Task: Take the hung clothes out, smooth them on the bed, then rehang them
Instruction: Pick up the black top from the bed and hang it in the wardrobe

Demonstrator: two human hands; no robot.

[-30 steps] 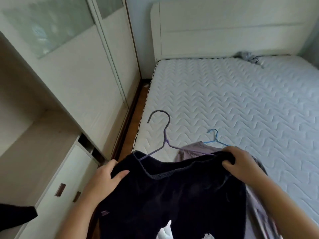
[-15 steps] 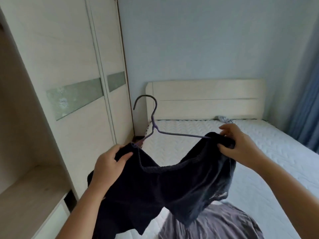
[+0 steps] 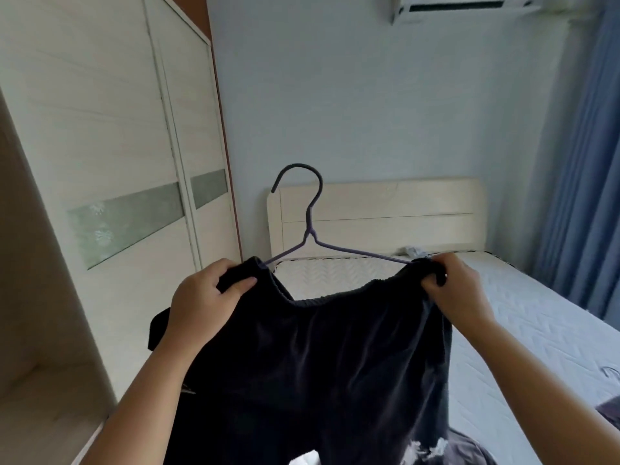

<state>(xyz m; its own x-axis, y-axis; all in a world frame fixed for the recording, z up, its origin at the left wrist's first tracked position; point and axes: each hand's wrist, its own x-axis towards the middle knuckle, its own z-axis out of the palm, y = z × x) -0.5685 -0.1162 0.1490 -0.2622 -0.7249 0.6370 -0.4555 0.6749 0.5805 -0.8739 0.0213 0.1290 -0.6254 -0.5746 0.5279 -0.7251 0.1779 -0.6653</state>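
Observation:
A dark navy garment [image 3: 328, 364] hangs on a purple wire hanger [image 3: 310, 226], held up in front of me above the bed [image 3: 523, 317]. My left hand [image 3: 201, 300] grips the garment's left shoulder over the hanger's end. My right hand [image 3: 456, 286] pinches the right shoulder at the other end. The hook stands upright and free in the air. Another grey garment [image 3: 469, 449] lies on the bed below, mostly hidden by the dark one.
The white wardrobe [image 3: 110, 156] with sliding doors stands at left, its open compartment [image 3: 40, 391] at the lower left. A headboard [image 3: 385, 213], blue curtain [image 3: 583, 162] at right, and an air conditioner [image 3: 463, 5] above. A small grey item [image 3: 414, 251] lies near the headboard.
Both hands have raised the dark garment on its hanger off the bed to chest height, and my view has tilted up from the mattress toward the wall.

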